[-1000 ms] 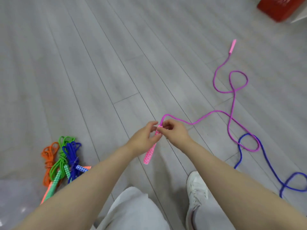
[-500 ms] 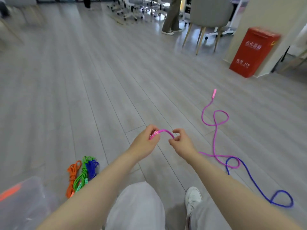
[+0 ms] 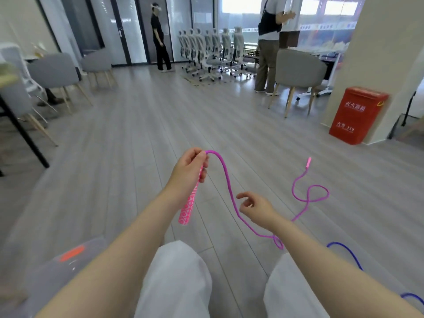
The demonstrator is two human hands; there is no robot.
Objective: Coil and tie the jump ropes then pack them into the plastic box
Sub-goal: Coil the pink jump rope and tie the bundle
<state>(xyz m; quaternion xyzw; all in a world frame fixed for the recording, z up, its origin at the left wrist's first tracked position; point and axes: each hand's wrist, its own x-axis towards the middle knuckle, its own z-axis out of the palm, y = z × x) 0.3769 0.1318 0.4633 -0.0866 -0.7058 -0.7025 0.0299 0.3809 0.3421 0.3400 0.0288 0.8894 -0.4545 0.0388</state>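
My left hand (image 3: 189, 167) grips the top of a pink patterned jump rope handle (image 3: 189, 203), which hangs down from the fist. The magenta rope (image 3: 227, 180) arcs out of the hand, drops past my right hand (image 3: 257, 208) and trails over the floor in loops (image 3: 309, 193) to the second pink handle (image 3: 308, 162). My right hand is open beside the rope, fingers apart, not touching it. A blue rope (image 3: 346, 253) lies on the floor at the lower right. The clear plastic box (image 3: 46, 267) shows blurred at the lower left, an orange patch inside.
A red box (image 3: 356, 115) stands by a pillar on the right. Grey chairs (image 3: 298, 72) and white office chairs (image 3: 211, 49) fill the back. Two people stand far off. A black table leg (image 3: 23, 134) is at the left. My knees in white trousers fill the bottom.
The camera has tilted up from the floor. My left hand has lifted the pink handle, and my right hand has let go of the rope and moved down to the right.
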